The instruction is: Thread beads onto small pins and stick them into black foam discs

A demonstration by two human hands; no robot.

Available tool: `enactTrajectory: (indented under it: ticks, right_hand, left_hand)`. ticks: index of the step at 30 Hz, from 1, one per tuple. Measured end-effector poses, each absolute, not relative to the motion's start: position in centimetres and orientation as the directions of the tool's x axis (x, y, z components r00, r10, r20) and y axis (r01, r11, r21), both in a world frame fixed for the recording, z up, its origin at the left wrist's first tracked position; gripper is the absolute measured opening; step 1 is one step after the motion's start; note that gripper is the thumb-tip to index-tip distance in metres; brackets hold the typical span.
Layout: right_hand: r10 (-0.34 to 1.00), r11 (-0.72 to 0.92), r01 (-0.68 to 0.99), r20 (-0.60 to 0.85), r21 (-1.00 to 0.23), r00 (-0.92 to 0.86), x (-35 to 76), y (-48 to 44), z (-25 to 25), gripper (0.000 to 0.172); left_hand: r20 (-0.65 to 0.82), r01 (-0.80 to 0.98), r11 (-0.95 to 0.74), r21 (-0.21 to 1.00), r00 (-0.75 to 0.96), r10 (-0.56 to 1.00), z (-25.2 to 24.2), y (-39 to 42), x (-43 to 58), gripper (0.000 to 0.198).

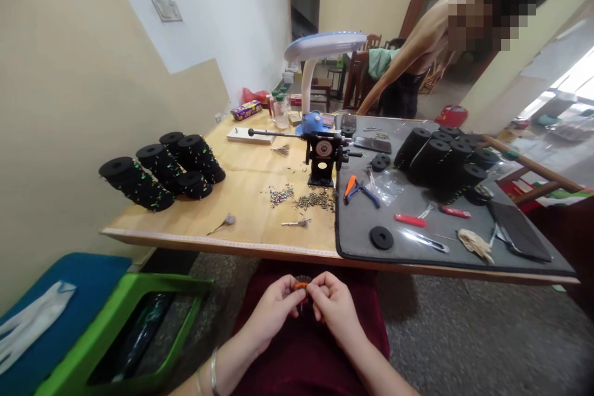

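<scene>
Above my lap, my left hand (284,298) and my right hand (328,298) meet with fingers pinched together. Between them is a small round dark item with an orange band (301,285), its kind too small and covered to make out. The left thumb and fingers grip it from the left side; the right fingertips press on its right edge. Just beyond, on the wooden table (176,229), lie a small pile of coloured beads (281,195) and a heap of small dark metal pieces (315,200). A black device with a dial (321,158) stands behind them.
Black foam spools (155,176) stand at the left, more black spools (436,158) at the right on a grey mat (362,238). The mat also bears pliers (361,190) and a red-handled tool (410,220). A desk lamp (309,83) rises behind. Another person (422,43) bends beyond the table.
</scene>
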State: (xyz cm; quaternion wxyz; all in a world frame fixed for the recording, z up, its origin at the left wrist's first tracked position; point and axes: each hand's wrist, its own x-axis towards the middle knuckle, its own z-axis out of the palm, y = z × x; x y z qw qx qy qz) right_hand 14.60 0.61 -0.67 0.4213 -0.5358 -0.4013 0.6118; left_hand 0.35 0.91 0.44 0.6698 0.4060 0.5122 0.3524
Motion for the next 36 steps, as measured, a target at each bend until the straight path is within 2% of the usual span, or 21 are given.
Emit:
enactTrajectory:
  ticks: [10, 14, 19, 23, 28, 36]
  right_hand:
    - [0.964, -0.263, -0.014, -0.262, -0.965, -0.053, 14.6, 0.5, -0.8, 0.032]
    - [0.956, -0.292, -0.06, -0.289, -0.955, -0.047, 14.5, 0.5, -0.6, 0.031]
    - [0.94, -0.341, -0.124, -0.336, -0.932, -0.06, 14.4, 0.4, -0.7, 0.031]
    - [0.928, -0.371, -0.135, -0.362, -0.919, -0.088, 14.7, 0.4, -0.9, 0.032]
    - [0.918, -0.396, -0.138, -0.388, -0.908, -0.083, 15.0, -0.1, -1.1, 0.034]
    - [0.877, -0.463, -0.085, -0.443, -0.882, -0.188, 14.8, -0.5, -0.6, 0.034]
  left_hand:
    - [-0.313, 0.038, 0.311, 0.95, 0.181, 0.932, 0.7, 0.7, 0.8, 0.031]
    - [-0.373, -0.079, 0.395, 0.915, 0.208, 0.904, 0.6, 0.6, 1.0, 0.03]
    - [-0.448, -0.305, 0.522, 0.796, 0.283, 0.848, 0.8, 0.5, 0.9, 0.027]
    - [-0.439, -0.279, 0.529, 0.802, 0.325, 0.838, 0.8, 0.6, 0.8, 0.024]
    - [-0.464, -0.294, 0.528, 0.796, 0.262, 0.846, 0.2, 0.9, 0.7, 0.025]
    - [-0.494, -0.304, 0.547, 0.78, 0.236, 0.837, -0.3, 0.9, 0.7, 0.025]
